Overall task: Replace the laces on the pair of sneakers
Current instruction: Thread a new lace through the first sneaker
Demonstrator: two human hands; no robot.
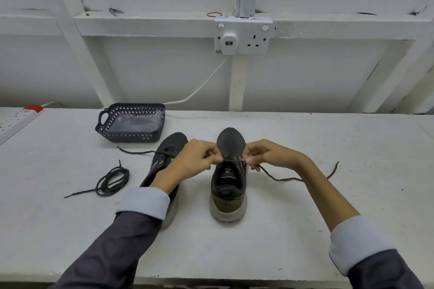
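While both hands pinch the dark lace [288,180] across its eyelets, one sneaker [229,195] stands on the table [305,218], toe away; left hand [195,159] and right hand [263,153] flank its tongue. Its lime side marks are too small to read. Just left lies the other sneaker [175,142], then a coiled lace [112,180], with a lattice basket [130,135] behind.

Item positions on table [305,230]
Left sneaker [173,142] stands beside right sneaker [229,192]; basket [131,134] behind left sneaker; coiled lace [111,180] at its left.
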